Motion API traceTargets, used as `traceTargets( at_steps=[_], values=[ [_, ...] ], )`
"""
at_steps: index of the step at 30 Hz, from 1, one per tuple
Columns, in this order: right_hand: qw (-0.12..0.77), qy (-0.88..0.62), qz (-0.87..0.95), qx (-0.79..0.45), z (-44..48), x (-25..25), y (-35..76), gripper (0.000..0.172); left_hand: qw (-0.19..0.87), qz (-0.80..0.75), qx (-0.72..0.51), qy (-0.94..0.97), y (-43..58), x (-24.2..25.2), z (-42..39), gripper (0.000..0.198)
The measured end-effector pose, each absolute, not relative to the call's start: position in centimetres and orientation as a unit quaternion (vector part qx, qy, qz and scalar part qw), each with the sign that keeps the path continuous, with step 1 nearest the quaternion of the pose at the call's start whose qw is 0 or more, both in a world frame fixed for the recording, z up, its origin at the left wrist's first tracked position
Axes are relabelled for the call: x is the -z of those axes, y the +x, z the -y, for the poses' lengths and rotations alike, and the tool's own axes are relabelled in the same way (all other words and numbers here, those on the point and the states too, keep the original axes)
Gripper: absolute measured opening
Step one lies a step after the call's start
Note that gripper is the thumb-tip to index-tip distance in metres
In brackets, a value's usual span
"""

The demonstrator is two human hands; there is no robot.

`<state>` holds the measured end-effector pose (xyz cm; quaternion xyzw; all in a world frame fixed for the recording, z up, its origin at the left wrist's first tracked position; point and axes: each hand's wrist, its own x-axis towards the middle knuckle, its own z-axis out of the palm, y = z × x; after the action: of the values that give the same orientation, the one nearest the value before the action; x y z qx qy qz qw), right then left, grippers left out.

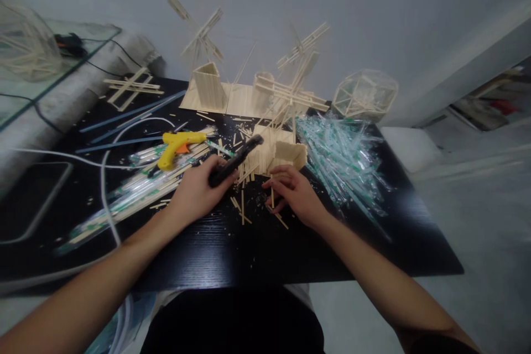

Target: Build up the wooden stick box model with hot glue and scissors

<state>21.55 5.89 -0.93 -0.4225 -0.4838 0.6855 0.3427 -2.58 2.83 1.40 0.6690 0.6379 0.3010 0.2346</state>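
My left hand (pixel 203 185) is wrapped round a long black tool (pixel 236 160), its tip pointing up and away toward the stick pieces. To its right, my right hand (pixel 296 193) has its fingers bent around a short wooden stick (pixel 272 197), just in front of a small open stick-walled box (pixel 289 155). More loose stick pieces (pixel 243 210) lie on the dark table between and beneath the hands. Left of my left hand rests a yellow glue gun (pixel 178 146) with an orange trigger.
Stick towers (pixel 211 88) and windmill-like crossed blades (pixel 202 33) stand at the back of the black table (pixel 199 265). Plastic-wrapped packets (pixel 344 157) are heaped at the right, beside a polyhedral stick frame (pixel 365 94). A white cable (pixel 103 188) crosses the left side.
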Motion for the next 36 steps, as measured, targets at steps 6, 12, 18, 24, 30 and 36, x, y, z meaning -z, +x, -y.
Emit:
traceTargets(
  at_steps=[6,12,18,24,30,36],
  values=[
    [0.342,-0.403,0.461,-0.713,-6.0,1.1,21.5,0.052,0.257,-0.669,-0.216,0.662,-6.0,-2.8,-1.8,0.048],
    [0.343,-0.369,0.463,-0.73,-6.3,1.9,21.5,0.077,0.094,-0.668,-0.166,0.719,-9.0,-0.5,2.7,0.062],
    [0.347,-0.341,0.459,-0.743,-6.3,2.6,21.0,0.085,-0.068,-0.634,-0.121,0.761,-10.0,1.6,5.1,0.061],
    [0.343,-0.341,0.457,-0.746,-6.3,2.7,21.0,0.083,-0.068,-0.625,-0.159,0.762,-9.7,1.6,4.9,0.063],
    [0.339,-0.311,0.455,-0.762,-5.9,2.4,20.8,0.087,-0.037,-0.661,-0.235,0.712,-10.8,-1.1,0.7,0.056],
    [0.34,-0.295,0.471,-0.759,-5.5,1.8,20.8,0.087,0.005,-0.771,-0.087,0.631,-12.0,-2.0,-4.3,0.064]
  ],
)
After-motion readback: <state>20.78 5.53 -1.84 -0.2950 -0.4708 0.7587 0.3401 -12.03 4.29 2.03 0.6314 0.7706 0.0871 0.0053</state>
